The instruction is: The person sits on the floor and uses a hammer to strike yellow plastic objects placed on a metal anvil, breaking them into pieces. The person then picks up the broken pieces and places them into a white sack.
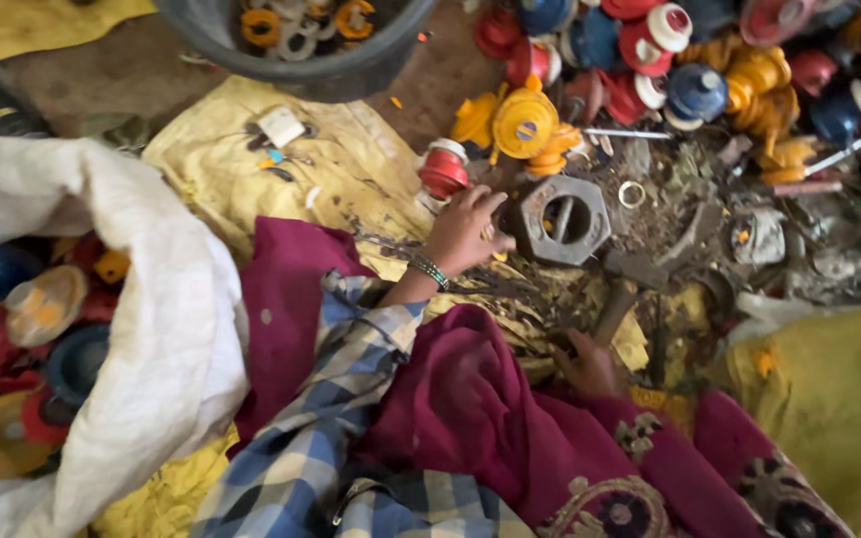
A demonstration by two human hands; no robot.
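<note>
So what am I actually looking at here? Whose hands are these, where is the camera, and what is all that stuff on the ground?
There is no machine here: a person works with two bare hands, and the one camera sits on their head, looking down. The left hand, with a beaded bracelet on the wrist, reaches forward and rests at the edge of a grey hexagonal metal block with a round hole. Whether it grips anything is hard to tell. The right hand lies lower, near a wooden handle, partly hidden by maroon cloth. Around them lie metal scraps on yellow cloth, a heap of red, yellow and blue round parts, a dark tub and a white sack holding more of them.
</note>
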